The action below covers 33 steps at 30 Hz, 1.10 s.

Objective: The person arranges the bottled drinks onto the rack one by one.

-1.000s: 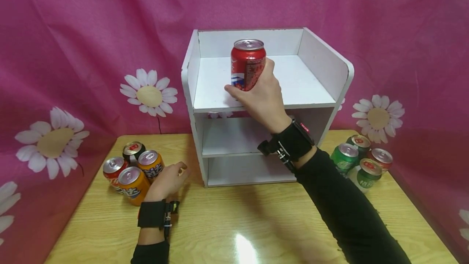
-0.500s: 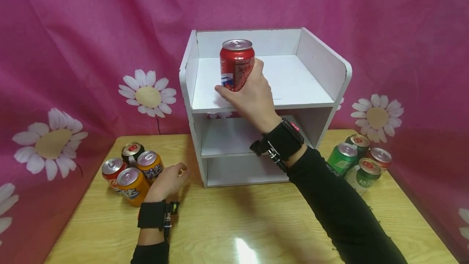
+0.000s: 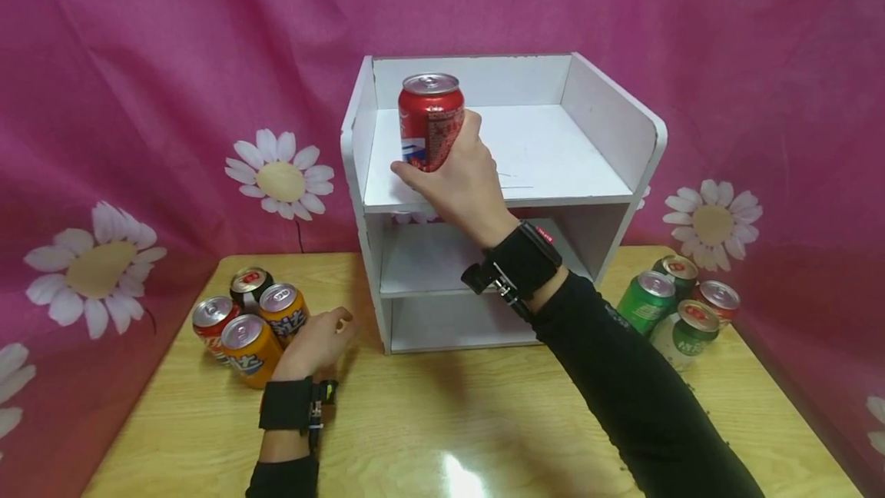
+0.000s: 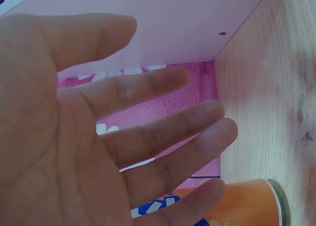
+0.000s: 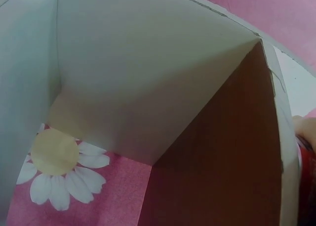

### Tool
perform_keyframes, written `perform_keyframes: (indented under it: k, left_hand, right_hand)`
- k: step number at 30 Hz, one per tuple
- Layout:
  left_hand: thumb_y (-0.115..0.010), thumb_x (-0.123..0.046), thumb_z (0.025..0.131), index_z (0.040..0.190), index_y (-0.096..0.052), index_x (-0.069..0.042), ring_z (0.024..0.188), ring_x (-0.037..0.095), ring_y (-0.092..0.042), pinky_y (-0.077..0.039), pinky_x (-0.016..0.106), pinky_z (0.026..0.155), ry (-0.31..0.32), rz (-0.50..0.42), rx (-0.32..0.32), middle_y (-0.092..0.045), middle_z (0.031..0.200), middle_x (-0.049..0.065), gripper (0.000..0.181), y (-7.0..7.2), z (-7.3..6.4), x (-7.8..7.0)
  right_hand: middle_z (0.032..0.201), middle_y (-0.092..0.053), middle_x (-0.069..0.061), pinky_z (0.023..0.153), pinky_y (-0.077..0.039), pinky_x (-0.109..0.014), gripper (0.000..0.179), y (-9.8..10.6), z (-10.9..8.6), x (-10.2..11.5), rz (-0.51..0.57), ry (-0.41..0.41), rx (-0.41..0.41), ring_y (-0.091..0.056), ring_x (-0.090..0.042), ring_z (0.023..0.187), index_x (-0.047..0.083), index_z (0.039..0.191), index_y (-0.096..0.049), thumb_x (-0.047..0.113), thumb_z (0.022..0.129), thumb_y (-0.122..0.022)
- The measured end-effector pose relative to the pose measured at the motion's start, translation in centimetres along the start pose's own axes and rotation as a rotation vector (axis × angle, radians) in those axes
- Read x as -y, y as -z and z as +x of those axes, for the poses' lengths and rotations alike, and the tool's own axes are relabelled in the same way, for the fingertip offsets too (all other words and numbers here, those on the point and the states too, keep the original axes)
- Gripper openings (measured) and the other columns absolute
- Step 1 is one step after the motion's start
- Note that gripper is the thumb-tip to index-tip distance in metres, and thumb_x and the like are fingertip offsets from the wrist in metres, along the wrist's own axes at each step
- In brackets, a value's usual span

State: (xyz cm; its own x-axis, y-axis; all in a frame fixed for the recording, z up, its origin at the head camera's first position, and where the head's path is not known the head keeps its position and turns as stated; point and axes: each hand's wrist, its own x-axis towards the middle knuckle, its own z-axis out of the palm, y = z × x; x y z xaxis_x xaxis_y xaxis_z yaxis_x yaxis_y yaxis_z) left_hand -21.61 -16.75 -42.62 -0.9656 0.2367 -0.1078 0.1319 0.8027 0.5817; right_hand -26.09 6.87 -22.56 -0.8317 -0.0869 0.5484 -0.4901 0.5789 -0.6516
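My right hand [image 3: 463, 183] grips a red cola can [image 3: 430, 121] upright, its fingers behind the can and the thumb in front. The can overlaps the left part of the white shelf unit's top shelf [image 3: 546, 152]. In the right wrist view only a sliver of the red can [image 5: 306, 186] shows at the right edge, beyond the shelf board. My left hand [image 3: 316, 343] is beside an orange soda can [image 3: 250, 360] at the left of the table. The left wrist view shows that hand's fingers [image 4: 163, 132] loosely spread with nothing in them, an orange can [image 4: 247, 203] close by the little finger.
At the left stand a second orange can [image 3: 285, 317], a black can [image 3: 250, 287] and a red can [image 3: 213, 321]. At the right are a green can [image 3: 646, 302], a white-and-green can [image 3: 687, 336], a dark can [image 3: 677, 271] and a red can [image 3: 720, 298]. A flowered pink cloth [image 3: 276, 21] hangs behind.
My right hand has carried the red cola can leftward across the front of the top shelf, staying at about the same height. The left hand has not visibly moved.
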Motion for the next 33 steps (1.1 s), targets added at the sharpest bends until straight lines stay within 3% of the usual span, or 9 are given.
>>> perform_keyframes:
  k: [21, 33]
  left_hand:
    - [-0.046, -0.029, 0.1, 0.124, -0.056, 0.0, 0.106, 0.034, -0.056, -0.045, 0.052, 0.088, -0.01, 0.006, -0.01, -0.059, 0.118, 0.021, 0.04, 0.1, 0.1, -0.1]
    - [-0.046, -0.03, 0.1, 0.125, -0.055, 0.0, 0.107, 0.036, -0.056, -0.045, 0.052, 0.088, 0.007, 0.002, -0.002, -0.058, 0.12, 0.022, 0.04, 0.1, 0.2, 0.1]
  right_hand:
    - [0.118, -0.054, -0.008, 0.084, -0.046, -0.025, 0.083, -0.5, 0.4, 0.2, 0.066, 0.047, 0.06, -0.056, -0.014, 0.103, 0.006, 0.13, -0.027, 0.034, 0.073, -0.081]
    - [0.122, -0.054, -0.002, 0.09, -0.043, -0.024, 0.084, 0.4, 0.9, 0.1, 0.153, -0.01, 0.21, -0.051, -0.008, 0.108, 0.011, 0.132, -0.027, 0.033, 0.073, -0.082]
